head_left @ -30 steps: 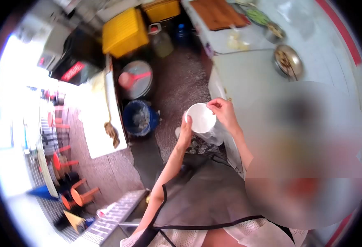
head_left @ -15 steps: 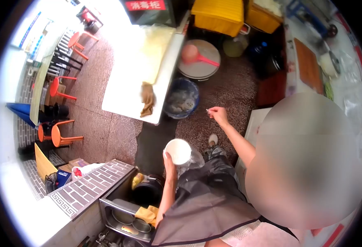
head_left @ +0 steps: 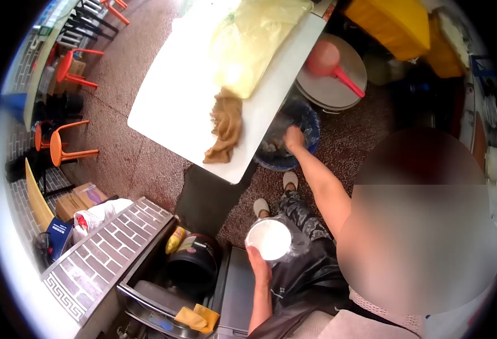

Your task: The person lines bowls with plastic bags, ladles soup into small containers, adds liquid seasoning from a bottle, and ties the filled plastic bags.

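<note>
My left hand holds a white round cup or bowl by its near side, with clear plastic film beside it. My right hand is stretched out over the blue bin, which has pale scraps inside. The fingers of my right hand point down into the bin and are mostly hidden. Left of the bin, a crumpled brown cloth lies on the white table, near a yellow plastic sheet.
A pink ladle rests on a round lid. Yellow crates stand behind. Orange stools are at the left. A brick-patterned ledge and a black pot are at the lower left.
The view has turned toward the white table. My right hand has left the cup and reached forward to the blue bin. My left hand has kept hold of the cup.
</note>
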`<state>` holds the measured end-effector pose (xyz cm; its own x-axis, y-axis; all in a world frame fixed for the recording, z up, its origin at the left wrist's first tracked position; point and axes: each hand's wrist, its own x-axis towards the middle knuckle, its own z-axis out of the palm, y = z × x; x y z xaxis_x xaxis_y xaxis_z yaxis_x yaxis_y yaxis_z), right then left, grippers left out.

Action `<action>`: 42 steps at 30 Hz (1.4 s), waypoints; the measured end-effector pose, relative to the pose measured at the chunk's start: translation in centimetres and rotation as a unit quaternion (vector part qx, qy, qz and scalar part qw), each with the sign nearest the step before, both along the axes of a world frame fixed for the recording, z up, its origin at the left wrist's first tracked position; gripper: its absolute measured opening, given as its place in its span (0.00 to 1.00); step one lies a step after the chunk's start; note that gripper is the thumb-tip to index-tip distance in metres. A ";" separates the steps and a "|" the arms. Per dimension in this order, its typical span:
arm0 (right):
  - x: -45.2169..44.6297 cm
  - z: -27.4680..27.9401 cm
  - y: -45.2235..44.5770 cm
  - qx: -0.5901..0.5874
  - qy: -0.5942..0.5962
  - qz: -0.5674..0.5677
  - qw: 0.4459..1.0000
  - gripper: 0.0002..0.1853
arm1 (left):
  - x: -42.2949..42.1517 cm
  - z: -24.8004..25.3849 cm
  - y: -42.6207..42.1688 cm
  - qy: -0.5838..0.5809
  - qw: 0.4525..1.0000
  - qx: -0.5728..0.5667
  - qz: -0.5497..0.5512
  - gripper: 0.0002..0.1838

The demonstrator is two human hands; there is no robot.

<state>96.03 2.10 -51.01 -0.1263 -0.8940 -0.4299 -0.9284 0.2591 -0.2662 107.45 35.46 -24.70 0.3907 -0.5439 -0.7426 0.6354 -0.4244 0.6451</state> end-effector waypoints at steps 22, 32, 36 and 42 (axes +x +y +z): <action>-18.3 27.7 23.8 -0.156 -0.307 -0.141 0.928 0.18 | -6.0 17.7 -5.8 0.071 0.937 -0.123 -0.318 0.33; -41.3 41.3 64.8 -0.497 -0.056 -0.676 0.542 0.28 | -24.3 23.4 0.6 0.183 0.778 -0.182 -0.572 0.35; -53.6 44.2 69.1 -0.533 0.055 -0.717 0.447 0.37 | -34.9 24.1 5.2 0.201 0.716 -0.166 -0.648 0.37; -60.7 44.2 69.9 -0.529 0.029 -0.707 0.469 0.39 | -46.3 22.2 12.4 0.229 0.632 -0.158 -0.723 0.36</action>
